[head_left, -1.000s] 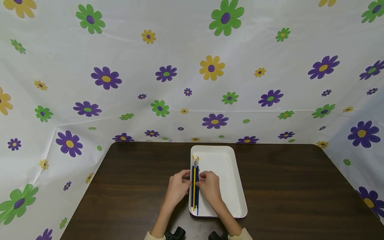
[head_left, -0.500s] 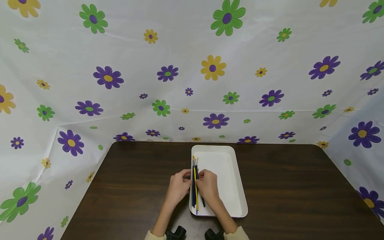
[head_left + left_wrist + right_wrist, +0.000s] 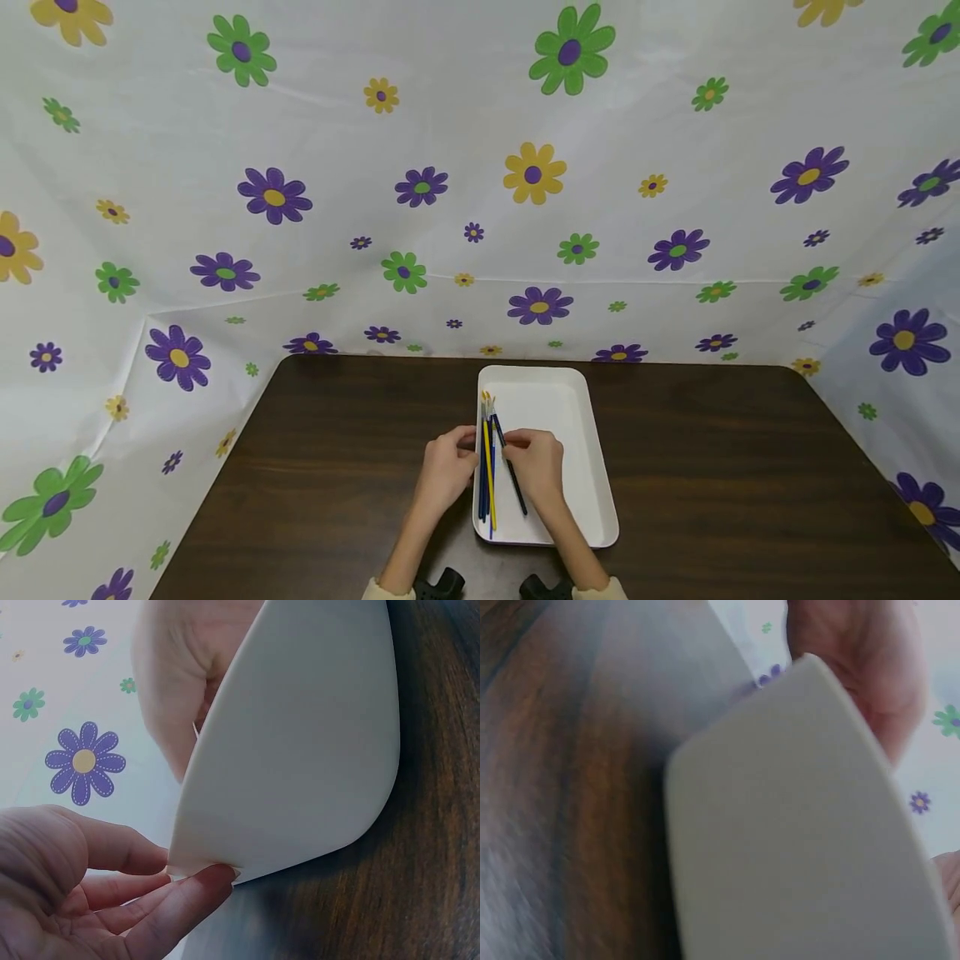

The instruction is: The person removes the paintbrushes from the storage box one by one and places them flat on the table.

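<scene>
On a white tray [image 3: 551, 400], several thin brushes [image 3: 487, 475] lie lengthwise by the left side, dark blue and yellow, bristles toward the far end. My left hand [image 3: 446, 467] pinches the tray's left wall; the left wrist view shows thumb and fingers of this hand [image 3: 112, 892] on the rim of the tray [image 3: 300, 750]. Over the tray, my right hand [image 3: 538, 467] has its fingertips on a dark brush [image 3: 516, 483] slanting away from the others. In the right wrist view the outer wall of the tray [image 3: 787, 825] hides the brushes.
The tray stands on a dark wooden table [image 3: 697, 458], reaching close to its far edge. A white cloth [image 3: 450, 125] with flowers hangs behind and at both sides. Black wrist devices [image 3: 441, 583] show at the bottom edge.
The near end of one dark brush has swung right, away from the bunch, along with my right hand. My left hand stays at the tray's left side.
</scene>
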Tool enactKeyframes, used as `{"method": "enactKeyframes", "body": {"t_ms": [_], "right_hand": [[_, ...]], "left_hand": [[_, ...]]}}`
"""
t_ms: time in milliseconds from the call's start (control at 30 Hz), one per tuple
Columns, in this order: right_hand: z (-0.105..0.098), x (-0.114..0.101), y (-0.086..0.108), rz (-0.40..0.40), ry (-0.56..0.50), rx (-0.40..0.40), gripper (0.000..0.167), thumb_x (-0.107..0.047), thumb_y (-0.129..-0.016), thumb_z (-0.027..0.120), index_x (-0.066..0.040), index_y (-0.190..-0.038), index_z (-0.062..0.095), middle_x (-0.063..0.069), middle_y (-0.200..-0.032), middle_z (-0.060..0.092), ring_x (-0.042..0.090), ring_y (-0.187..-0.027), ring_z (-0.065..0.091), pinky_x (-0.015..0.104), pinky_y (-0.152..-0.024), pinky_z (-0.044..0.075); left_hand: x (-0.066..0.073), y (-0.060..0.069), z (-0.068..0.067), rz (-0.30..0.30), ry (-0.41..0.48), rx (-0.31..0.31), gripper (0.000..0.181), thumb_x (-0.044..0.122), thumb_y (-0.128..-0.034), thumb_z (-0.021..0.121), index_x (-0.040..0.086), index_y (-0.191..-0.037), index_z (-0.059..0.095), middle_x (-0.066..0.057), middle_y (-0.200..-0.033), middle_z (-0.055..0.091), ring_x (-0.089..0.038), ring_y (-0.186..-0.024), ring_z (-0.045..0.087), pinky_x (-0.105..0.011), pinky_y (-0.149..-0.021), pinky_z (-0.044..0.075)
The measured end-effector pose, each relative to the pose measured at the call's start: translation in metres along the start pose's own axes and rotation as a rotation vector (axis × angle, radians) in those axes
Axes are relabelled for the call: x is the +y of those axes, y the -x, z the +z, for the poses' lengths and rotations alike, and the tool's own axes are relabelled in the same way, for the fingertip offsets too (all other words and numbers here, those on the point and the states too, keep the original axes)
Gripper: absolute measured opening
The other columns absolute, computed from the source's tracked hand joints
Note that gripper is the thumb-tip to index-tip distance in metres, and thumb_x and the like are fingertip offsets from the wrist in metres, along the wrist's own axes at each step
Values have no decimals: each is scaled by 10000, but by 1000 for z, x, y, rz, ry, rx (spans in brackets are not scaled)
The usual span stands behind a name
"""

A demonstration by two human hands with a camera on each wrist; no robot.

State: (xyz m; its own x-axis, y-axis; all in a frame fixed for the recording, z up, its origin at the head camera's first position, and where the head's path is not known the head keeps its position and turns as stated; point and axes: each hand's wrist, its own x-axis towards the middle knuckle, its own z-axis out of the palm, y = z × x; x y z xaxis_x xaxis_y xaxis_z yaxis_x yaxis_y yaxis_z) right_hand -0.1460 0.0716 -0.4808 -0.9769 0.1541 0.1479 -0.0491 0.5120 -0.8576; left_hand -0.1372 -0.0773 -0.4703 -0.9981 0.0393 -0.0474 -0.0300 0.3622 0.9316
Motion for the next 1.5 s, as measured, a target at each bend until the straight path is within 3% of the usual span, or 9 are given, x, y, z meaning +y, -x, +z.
{"method": "enactKeyframes", "body": {"t_ms": [133,300,433,600,933,1200,1333,1500], "right_hand": [[-11,2,-1,74,-77,-2,115,35,-809,791,24,-920,817,123,-876,778,269,-844,735,350,-711,603],[-29,1,-2,180,-211,-3,116,-19,-856,785,15,-961,820,126,-964,781,263,-954,712,237,-744,569],[-46,-3,-2,230,-335,-12,140,-22,-894,765,48,-1009,803,154,-1020,773,184,-921,706,161,-726,557],[-67,-1,-2,299,-443,-22,181,-13,-906,760,88,-1055,779,156,-1040,767,101,-856,692,152,-730,565],[-104,21,-3,361,-464,26,207,8,-925,740,114,-1103,755,132,-1051,759,67,-817,702,159,-742,579],[-130,40,-5,360,-511,67,243,8,-968,693,163,-1154,708,55,-978,772,69,-838,732,170,-786,589],[-140,52,-5,364,-495,95,238,2,-978,681,150,-1161,711,7,-941,772,77,-829,746,179,-780,590],[-145,66,-3,374,-427,130,225,2,-968,690,127,-1151,726,77,-1040,754,44,-803,726,161,-762,585]], "left_hand": [[0,2,1,9,5,0,420,-75,-885,623,-91,-1305,644,-223,-1163,704,-245,-866,717,-313,-527,596],[-2,4,1,35,31,-1,418,-87,-878,606,-105,-1294,645,-248,-1164,701,-290,-887,739,-315,-528,611],[-2,5,0,30,30,-1,421,-84,-883,607,-107,-1302,640,-248,-1172,698,-292,-899,733,-326,-543,617],[-1,5,1,29,28,-3,425,-83,-876,600,-103,-1298,644,-235,-1164,702,-276,-889,725,-336,-548,620],[-3,2,1,37,21,-3,438,-91,-867,586,-117,-1301,636,-250,-1170,701,-249,-858,716,-312,-523,604],[-3,2,1,41,7,3,429,-83,-868,580,-111,-1291,644,-235,-1152,709,-230,-816,707,-311,-510,588],[-2,2,1,45,0,9,426,-85,-866,588,-109,-1286,648,-234,-1145,712,-231,-810,706,-309,-505,583],[-2,2,1,38,-6,12,424,-80,-870,592,-102,-1289,650,-231,-1143,712,-229,-808,706,-311,-511,586]]}}
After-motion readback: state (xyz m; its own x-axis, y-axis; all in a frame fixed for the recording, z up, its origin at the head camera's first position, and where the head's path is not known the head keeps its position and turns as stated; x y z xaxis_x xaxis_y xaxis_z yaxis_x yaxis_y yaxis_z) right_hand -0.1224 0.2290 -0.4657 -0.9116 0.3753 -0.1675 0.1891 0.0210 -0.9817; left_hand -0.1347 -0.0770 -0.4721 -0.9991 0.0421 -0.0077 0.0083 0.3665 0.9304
